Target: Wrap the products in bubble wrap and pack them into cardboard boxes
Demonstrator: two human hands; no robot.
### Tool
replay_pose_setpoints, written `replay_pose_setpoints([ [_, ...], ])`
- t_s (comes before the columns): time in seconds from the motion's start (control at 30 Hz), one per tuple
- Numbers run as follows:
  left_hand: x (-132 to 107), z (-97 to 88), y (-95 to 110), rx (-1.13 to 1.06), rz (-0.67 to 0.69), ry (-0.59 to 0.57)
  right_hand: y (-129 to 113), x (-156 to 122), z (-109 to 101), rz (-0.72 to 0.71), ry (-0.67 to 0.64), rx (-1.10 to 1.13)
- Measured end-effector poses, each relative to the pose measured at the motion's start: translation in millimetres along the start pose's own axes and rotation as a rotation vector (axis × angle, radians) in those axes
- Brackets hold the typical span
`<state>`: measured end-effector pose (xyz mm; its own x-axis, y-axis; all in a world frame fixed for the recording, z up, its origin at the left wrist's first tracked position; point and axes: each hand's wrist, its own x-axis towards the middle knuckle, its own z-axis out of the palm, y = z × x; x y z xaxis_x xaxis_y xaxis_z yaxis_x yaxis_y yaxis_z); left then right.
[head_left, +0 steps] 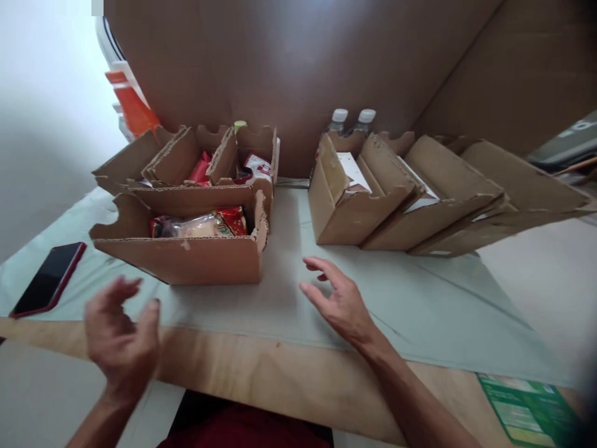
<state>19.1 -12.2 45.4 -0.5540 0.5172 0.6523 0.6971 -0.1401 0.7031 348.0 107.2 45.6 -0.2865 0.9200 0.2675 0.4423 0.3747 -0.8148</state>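
My left hand (122, 330) is raised near the table's front edge, its fingers curled but apart, holding nothing; it is slightly blurred. My right hand (338, 298) hovers over the cloth with thumb and fingers apart, also bare. Between and beyond them a long cardboard box (214, 261) lies crosswise, its top uncovered. Inside it are a red snack packet (231, 222) and a clear-wrapped pale item (198, 227). Neither hand touches the box. Behind it stand several more cardboard boxes (175, 155), with a red packet (201, 168) and a white-and-red packet (259, 167) inside.
Several cardboard boxes (359, 218) lean side by side at the right, with two white-capped bottles (339, 118) behind. A phone (49, 277) lies at the left. A green printed sheet (525, 407) rests at the front right. Tall cardboard panels (298, 68) wall the back.
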Motion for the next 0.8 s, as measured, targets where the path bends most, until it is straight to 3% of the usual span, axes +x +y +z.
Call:
replay_pose_setpoints([
  [0.07, 34.0, -4.7, -30.8, -0.044, -0.14, 0.053, -19.2, 15.0, 24.4, -0.043, -0.089, 0.009],
  [0.17, 58.9, 9.2, -49.1, -0.2, -0.4, -0.197, -39.4, 35.3, 59.3, -0.063, -0.156, 0.044],
  [0.23, 50.4, 19.1, -42.7, -0.28, -0.497, -0.308, -45.8, 36.7, 72.9, -0.073, -0.136, 0.072],
  [0.3, 25.6, 22.8, -27.8, -0.311, -0.533, -0.337, -45.8, 22.9, 73.4, -0.073, -0.039, 0.069],
  [0.43, -33.9, 19.6, 7.8, -0.354, -0.56, -0.506, -29.1, -39.1, 36.9, 0.027, 0.211, -0.057],
  [0.53, -54.0, 33.4, 35.2, -0.415, -0.511, -0.693, -7.9, -85.1, -4.8, 0.176, 0.33, -0.147],
  [0.67, -44.3, 87.5, 69.6, -0.56, -0.35, -0.905, 23.5, -104.1, -49.4, 0.342, 0.493, -0.134],
  [0.8, -30.4, 141.2, 89.9, -0.617, -0.299, -0.943, 47.8, -79.1, -72.1, 0.406, 0.563, -0.04],
])
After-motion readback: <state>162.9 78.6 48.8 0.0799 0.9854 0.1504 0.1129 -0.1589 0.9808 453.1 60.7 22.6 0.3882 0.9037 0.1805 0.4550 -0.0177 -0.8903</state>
